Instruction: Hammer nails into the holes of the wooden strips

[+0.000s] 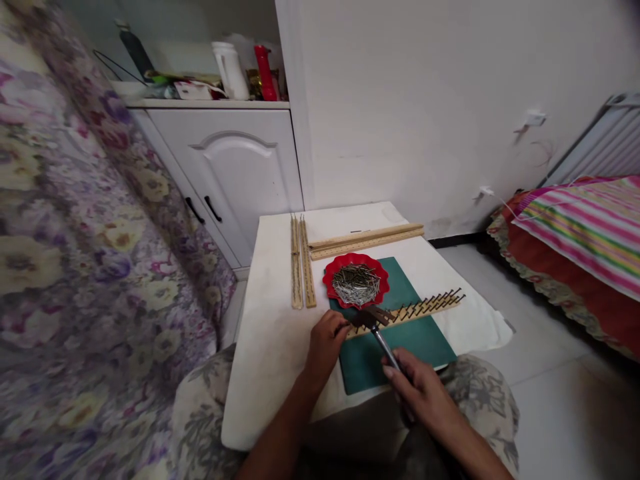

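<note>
My right hand (415, 383) is wrapped around the handle of a claw hammer (385, 347). The hammer's dark head is over the left part of a wooden strip (400, 320), which bears a double row of upright nails (435, 302). At the strip's left end my left hand (327, 337) is closed in a pinch; what lies between its fingertips is too small to make out. Under the strip lies a green board (370, 367). Just beyond, a red scalloped dish (329, 280) holds a heap of loose nails (356, 283).
Two narrow wooden strips (301, 267) lie lengthwise on the left of the white table (270, 360), and more wooden strips (367, 241) lie across its back. A cabinet (235, 153) and wall stand behind. A floral curtain (115, 267) hangs left; a bed (585, 247) is right.
</note>
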A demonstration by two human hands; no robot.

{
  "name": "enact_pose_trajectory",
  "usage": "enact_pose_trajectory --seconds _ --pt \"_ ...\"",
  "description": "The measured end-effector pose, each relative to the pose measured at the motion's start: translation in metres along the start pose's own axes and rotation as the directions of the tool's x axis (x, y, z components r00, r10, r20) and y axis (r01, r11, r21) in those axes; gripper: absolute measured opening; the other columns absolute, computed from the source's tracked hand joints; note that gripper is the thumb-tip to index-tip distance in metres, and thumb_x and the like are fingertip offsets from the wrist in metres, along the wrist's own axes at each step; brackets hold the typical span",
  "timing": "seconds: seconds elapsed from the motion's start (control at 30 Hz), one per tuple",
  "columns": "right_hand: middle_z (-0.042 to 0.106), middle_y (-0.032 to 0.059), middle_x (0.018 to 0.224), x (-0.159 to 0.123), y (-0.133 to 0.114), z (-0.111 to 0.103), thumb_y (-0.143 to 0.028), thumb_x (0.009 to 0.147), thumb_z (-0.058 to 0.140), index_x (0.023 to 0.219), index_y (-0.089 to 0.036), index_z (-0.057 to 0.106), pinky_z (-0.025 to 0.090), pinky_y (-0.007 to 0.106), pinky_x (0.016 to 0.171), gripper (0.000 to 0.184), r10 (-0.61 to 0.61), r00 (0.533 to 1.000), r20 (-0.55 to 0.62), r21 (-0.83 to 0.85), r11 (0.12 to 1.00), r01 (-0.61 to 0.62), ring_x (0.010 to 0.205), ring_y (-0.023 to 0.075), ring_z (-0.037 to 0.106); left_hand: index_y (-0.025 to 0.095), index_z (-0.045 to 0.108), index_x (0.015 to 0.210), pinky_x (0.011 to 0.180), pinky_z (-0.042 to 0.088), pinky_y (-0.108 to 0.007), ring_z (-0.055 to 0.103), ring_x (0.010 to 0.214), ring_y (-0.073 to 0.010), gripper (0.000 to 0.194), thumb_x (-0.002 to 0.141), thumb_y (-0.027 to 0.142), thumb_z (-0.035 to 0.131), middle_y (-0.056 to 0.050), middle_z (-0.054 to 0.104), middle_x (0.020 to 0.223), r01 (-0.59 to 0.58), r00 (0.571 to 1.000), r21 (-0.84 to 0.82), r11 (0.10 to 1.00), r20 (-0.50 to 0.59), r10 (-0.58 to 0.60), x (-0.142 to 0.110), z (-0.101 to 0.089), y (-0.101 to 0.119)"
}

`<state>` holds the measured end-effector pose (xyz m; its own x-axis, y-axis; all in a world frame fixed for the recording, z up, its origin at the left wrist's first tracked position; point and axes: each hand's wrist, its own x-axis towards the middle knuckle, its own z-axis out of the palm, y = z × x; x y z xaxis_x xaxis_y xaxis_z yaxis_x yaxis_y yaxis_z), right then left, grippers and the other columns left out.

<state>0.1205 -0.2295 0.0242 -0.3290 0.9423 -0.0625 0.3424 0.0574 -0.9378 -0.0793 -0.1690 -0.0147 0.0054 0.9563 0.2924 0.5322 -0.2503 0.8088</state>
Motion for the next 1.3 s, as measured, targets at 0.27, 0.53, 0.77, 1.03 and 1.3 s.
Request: enact_pose_trajectory --seconds 0.27,0.53,0.77,1.03,1.3 --pt "0.052 -0.003 0.067 0.017 -0.006 0.01 -0.028 0.089 0.047 0.078 -0.022 0.052 0.034 0.028 0.059 0.014 -0.104 0.994 0.017 -0.185 0.977 0.106 0.062 0.0166 0.051 0.018 0.052 0.064 0.064 0.04 -0.022 0.052 0.071 -0.0118 0.016 0.079 0.019 0.052 0.001 0.053 0.075 0.032 0.999 0.009 0.999 0.015 -0.032 0.0 0.0 -0.003" --pt "0.052 -0.0043 0.064 0.016 -0.001 0.014 -0.029 0.089 0.047 0.077 -0.023 0.051 0.035 0.027 0.058 0.014 -0.102 0.995 -0.004 -0.181 0.978 0.1 0.06 0.0157 0.052 0.018 0.051 0.065 0.065 0.04 -0.023 0.053 0.072 -0.0127 0.015 0.079 0.017 0.05 0.001 0.053 0.075 0.019 0.999 0.002 1.0 0.028 -0.019 0.0 -0.001 -0.002" --pt "0.041 -0.0109 0.051 -0.015 0.012 0.007 -0.043 0.091 0.042 0.091 -0.022 0.052 0.027 0.019 0.035 0.023 0.084 0.996 -0.001 0.082 0.993 -0.083 0.035 0.0073 0.035 0.02 0.062 0.087 0.08 0.045 -0.029 0.056 0.089 -0.0171 0.013 0.078 0.015 0.053 -0.004 0.058 0.092 -0.017 0.999 0.067 0.998 0.047 0.014 -0.005 -0.005 -0.005" --pt "0.033 -0.014 0.044 -0.06 0.059 -0.012 -0.055 0.084 0.05 0.088 -0.022 0.05 0.017 0.017 0.031 0.032 0.301 0.949 -0.096 0.291 0.92 -0.262 0.031 0.0044 0.024 0.019 0.063 0.098 0.09 0.045 -0.038 0.054 0.098 -0.0213 0.023 0.075 0.016 0.059 -0.007 0.058 0.101 0.003 0.995 0.161 0.987 0.094 -0.019 -0.012 -0.009 -0.016" --pt "0.03 -0.0138 0.047 -0.072 0.072 -0.011 -0.061 0.08 0.052 0.079 -0.023 0.046 0.013 0.019 0.034 0.038 0.338 0.938 -0.082 0.371 0.883 -0.286 0.033 0.0035 0.02 0.018 0.062 0.101 0.088 0.043 -0.041 0.052 0.098 -0.0226 0.024 0.077 0.016 0.059 -0.006 0.058 0.1 -0.072 0.997 0.243 0.967 0.051 0.061 -0.001 0.014 -0.021"
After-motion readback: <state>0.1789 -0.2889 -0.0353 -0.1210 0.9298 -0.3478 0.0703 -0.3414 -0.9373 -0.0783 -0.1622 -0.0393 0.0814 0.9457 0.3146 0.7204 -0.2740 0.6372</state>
